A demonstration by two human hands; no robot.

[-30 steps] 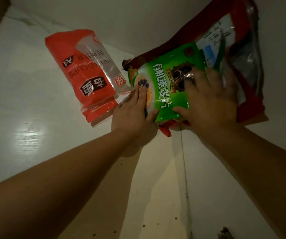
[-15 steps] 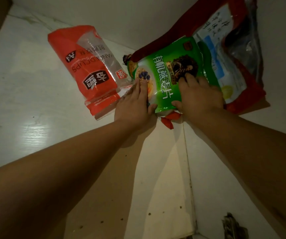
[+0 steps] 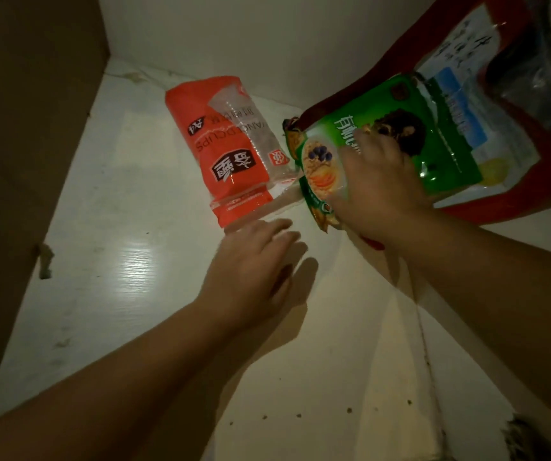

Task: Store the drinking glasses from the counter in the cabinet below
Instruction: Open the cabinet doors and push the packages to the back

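Packets crowd the back of the cabinet shelf; no drinking glass can be seen.
An orange packet lies upper centre, a green bag on a red bag cut off upper right. The right hand presses spread fingers onto the green bag; the left hand hovers, fingers straight, holding nothing.

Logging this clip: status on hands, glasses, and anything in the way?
Left hand open, over cabinet floor. Right hand pressing green packet. No glasses in view. Orange cup sleeve and red bag crowd the back.
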